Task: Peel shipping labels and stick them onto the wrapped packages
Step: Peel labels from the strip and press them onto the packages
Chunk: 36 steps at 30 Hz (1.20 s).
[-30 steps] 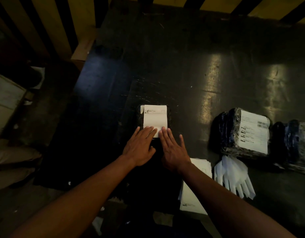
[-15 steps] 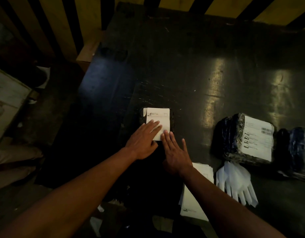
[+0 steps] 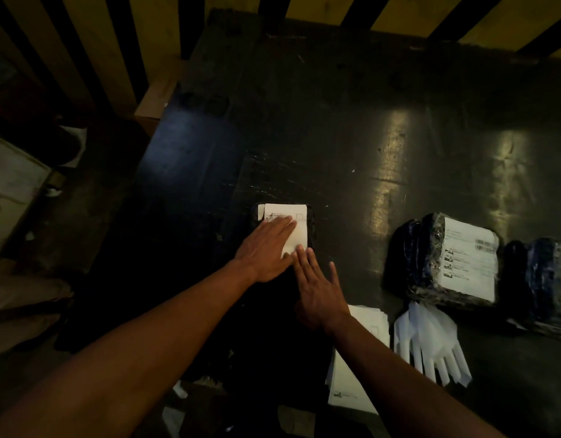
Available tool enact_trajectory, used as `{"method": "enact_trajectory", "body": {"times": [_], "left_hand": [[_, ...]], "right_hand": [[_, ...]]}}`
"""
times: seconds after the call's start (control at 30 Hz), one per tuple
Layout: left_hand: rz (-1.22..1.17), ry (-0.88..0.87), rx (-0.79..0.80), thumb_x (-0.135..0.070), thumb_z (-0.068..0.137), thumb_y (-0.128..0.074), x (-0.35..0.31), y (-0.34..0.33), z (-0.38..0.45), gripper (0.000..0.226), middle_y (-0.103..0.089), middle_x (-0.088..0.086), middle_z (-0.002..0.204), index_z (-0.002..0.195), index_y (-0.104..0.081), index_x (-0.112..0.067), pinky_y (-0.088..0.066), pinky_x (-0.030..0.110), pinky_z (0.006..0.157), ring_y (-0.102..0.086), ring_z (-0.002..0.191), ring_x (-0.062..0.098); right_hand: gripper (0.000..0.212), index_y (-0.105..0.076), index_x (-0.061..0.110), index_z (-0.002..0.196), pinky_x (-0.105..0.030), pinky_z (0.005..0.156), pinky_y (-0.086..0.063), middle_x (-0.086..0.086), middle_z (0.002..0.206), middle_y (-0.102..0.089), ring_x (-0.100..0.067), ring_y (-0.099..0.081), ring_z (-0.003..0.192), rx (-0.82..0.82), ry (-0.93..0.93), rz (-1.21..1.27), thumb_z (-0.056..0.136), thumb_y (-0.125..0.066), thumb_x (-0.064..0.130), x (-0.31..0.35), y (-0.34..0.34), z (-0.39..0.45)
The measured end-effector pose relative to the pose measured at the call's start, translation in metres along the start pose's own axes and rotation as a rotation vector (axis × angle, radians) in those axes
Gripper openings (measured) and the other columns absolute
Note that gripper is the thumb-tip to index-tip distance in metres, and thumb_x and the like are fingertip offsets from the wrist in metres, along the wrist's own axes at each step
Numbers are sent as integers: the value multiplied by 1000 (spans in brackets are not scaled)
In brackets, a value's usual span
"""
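Left hand (image 3: 266, 248) lies flat on the label (image 3: 290, 227), right hand (image 3: 317, 294) spread at its near edge, package (image 3: 311, 226) mid-counter (image 3: 336, 137). Uneven pressing could trap a wrinkle or skew it.

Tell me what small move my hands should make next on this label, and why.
Probably sweep the left hand on toward the far edge of the label. It lies flat on the label's left part, the right hand touches only the near edge, and the far right part on the package is still uncovered.
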<state>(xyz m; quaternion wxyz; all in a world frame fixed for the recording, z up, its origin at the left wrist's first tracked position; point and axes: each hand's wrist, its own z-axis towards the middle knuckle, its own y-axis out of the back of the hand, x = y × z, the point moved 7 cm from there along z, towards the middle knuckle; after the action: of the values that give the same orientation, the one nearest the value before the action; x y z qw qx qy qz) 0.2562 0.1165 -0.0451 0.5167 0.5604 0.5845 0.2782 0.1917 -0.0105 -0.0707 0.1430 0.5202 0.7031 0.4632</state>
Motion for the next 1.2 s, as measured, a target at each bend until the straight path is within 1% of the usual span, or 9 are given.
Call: {"method": "enact_trajectory", "body": {"times": [0.13,0.23,0.37,0.53,0.67,0.8,0.9,1.07,1.2], "left_hand": [[61,28,-4,-43,97,-56,18,3,1,81,-15,-2,170,163,-15,-21,-4,38,129,-14,157,14],[90,117,-51,-44,94,-59,33,6,-3,81,-22,0,168,161,-20,-19,-4,38,128,-21,154,16],[55,172,-73,-43,97,-56,29,19,19,79,-20,4,169,162,-19,-16,-5,40,127,-17,156,22],[105,82,138,-51,103,-41,23,3,40,80,2,-1,173,164,1,-21,5,48,128,2,159,17],[137,275,97,-59,100,-41,61,11,34,81,1,5,173,164,-3,-27,5,52,127,2,159,25],[-104,386,1,-52,98,-56,70,13,6,78,-9,11,170,161,-12,-42,-22,53,124,-17,155,35],[-473,535,16,-43,95,-66,70,-9,-15,84,-22,9,163,156,-11,-54,-38,53,115,-34,147,34],[-579,589,10,-38,97,-65,44,-32,-34,86,-28,9,162,159,-7,-50,-36,54,118,-33,148,33],[-559,624,-3,-39,99,-62,31,-29,-39,82,-19,5,167,160,-7,-49,-33,53,120,-25,152,31]], "right_hand": [[91,20,19,159,-61,123,8,0,164,33,-20,30,152,5,20,24,99,-38,55,-2,2,-1],[93,21,19,159,-61,124,5,1,164,33,-20,30,151,3,23,20,99,-45,49,0,4,-2],[93,21,19,159,-59,124,9,1,164,33,-19,31,151,2,14,52,99,-40,55,1,5,-2],[101,24,21,157,-58,123,10,2,164,34,-20,30,151,2,26,49,75,0,73,-2,2,-1],[93,19,22,159,-58,124,8,2,165,30,-19,27,152,12,22,62,86,-14,68,-4,5,1],[75,-15,22,162,-50,128,-11,-1,172,-6,-20,-6,158,-171,28,200,98,-51,39,-7,25,3],[67,-36,28,153,-44,120,-35,-3,161,-33,-21,-33,146,-439,-92,395,93,-62,43,-25,52,10],[87,5,51,157,-52,122,-27,-13,169,-14,-36,-21,153,-19,-186,598,98,-59,48,-31,39,45],[85,1,52,157,-50,122,-26,-14,168,-18,-37,-19,153,14,-215,597,99,-60,45,-31,36,43]]}}
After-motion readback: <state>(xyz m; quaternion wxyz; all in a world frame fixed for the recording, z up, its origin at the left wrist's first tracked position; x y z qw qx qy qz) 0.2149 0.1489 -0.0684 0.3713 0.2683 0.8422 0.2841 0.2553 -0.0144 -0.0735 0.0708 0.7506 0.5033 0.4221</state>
